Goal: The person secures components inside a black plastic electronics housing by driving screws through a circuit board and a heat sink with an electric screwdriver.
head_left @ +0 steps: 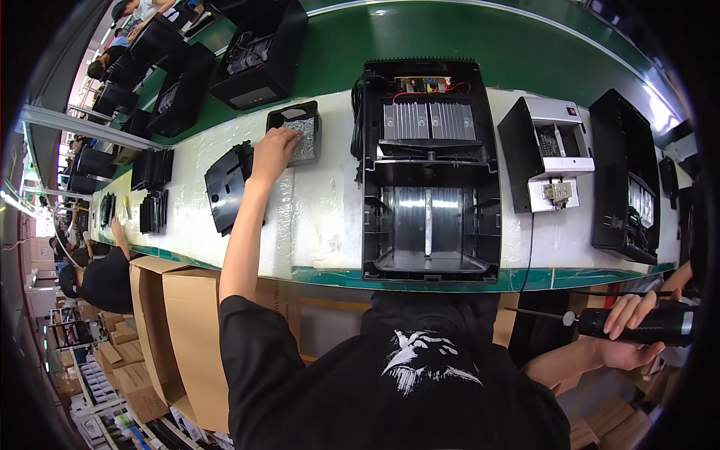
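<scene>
My left hand reaches into a black bin of small silvery screws. Its fingers are bent together at the screws; whatever they pinch is too small to make out. At the lower right, my right hand is wrapped round a black electric screwdriver, whose long thin bit points left. Between the two arms, a large black housing lies opened out on the bench. Finned metal heat sinks and a small circuit board with red wires sit in its far half.
Black plastic panels lie left of the bin. A white-and-black device and another black housing stand at right. Cardboard boxes are below the bench edge. Beyond is a green surface with more housings. A co-worker is at left.
</scene>
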Motion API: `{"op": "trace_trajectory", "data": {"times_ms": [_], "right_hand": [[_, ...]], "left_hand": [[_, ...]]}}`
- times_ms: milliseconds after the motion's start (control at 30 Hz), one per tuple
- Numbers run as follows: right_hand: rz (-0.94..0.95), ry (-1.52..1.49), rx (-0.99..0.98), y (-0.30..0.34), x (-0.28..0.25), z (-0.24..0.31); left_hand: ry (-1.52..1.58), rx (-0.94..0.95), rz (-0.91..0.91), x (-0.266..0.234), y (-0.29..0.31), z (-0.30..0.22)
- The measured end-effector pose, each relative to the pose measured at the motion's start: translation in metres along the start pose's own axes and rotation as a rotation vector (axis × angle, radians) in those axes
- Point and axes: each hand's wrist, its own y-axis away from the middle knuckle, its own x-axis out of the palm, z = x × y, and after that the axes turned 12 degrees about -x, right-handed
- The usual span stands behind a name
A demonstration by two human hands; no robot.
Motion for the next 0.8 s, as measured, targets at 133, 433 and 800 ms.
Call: {"op": "trace_trajectory", "data": {"times_ms": [133,433,800], "right_hand": [[0.011,-0.013,0.004,-0.001,0.002,0.002],[0.051,-0.033,-0.002,-0.007,0.004,0.001],[0.049,-0.014,-0.067,-0.013,0.014,0.008]], "left_hand": [[0.072,-0.070,0.050,-0.003,-0.002,-0.008],[0.350,-0.347,0.196,0.000,-0.009,-0.010],[0.983,-0.597,0.446,-0.015,0.004,-0.029]]}}
